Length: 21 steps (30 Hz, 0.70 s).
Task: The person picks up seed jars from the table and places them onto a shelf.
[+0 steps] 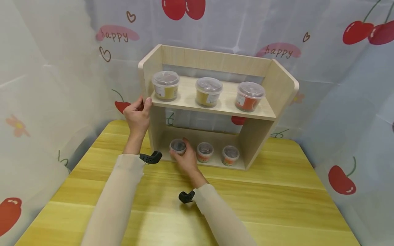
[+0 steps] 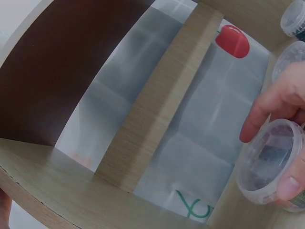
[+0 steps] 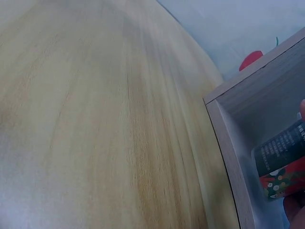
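A pale wooden two-tier shelf (image 1: pixel 212 111) stands on the table. My left hand (image 1: pixel 138 114) grips the edge of its left side panel, at the height of the upper board. On the lower board, at the left, my right hand (image 1: pixel 186 157) holds a small clear-lidded plastic tub (image 1: pixel 178 146) between thumb and fingers. The left wrist view shows the tub's lid (image 2: pixel 267 160) from above, and the right wrist view shows its dark and red printed side (image 3: pixel 281 157). To its right stand two more small tubs, one in the middle (image 1: pixel 205 152) and one at the right (image 1: pixel 230 155).
Three larger lidded tubs sit on the upper board: a yellow one at left (image 1: pixel 166 87), a yellow one in the middle (image 1: pixel 208 92) and a red one at right (image 1: pixel 250 97). The wood-grain table (image 1: pixel 261 205) extends in front. A cherry-print curtain (image 1: pixel 335 112) hangs behind and at both sides.
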{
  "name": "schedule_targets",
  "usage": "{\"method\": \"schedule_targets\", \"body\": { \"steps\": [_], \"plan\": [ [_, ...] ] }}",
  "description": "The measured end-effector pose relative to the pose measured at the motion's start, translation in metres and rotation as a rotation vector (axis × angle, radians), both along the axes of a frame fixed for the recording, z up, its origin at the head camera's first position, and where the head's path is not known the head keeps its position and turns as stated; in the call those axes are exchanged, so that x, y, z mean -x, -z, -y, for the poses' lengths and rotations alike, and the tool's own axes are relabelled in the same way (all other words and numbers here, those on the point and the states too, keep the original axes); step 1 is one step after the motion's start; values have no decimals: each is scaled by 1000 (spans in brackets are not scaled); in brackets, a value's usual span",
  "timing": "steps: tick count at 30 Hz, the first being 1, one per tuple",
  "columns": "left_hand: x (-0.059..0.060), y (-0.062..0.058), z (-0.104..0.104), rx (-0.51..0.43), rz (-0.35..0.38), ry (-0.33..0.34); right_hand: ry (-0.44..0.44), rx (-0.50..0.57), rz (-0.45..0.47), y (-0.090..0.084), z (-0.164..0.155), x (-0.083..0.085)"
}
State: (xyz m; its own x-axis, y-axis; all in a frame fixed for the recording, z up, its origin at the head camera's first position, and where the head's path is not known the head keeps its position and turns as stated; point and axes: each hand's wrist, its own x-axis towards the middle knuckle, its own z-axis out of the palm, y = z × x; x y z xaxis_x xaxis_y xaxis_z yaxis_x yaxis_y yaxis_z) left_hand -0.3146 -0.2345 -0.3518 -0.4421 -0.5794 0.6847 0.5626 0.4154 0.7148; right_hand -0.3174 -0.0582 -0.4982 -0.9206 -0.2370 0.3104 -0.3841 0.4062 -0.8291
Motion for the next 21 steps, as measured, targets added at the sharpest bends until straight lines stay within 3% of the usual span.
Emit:
{"method": "schedule_targets", "body": {
  "steps": [10, 17, 21],
  "plan": [
    [-2, 0, 0, -8, 21, -11, 7, 6, 39, 5, 4, 4],
    [-30, -26, -22, -9, 48, -17, -12, 33, 40, 9, 1, 10],
    [-32, -27, -21, -3, 44, -15, -24, 22, 49, 11, 1, 10]
  ]
}}
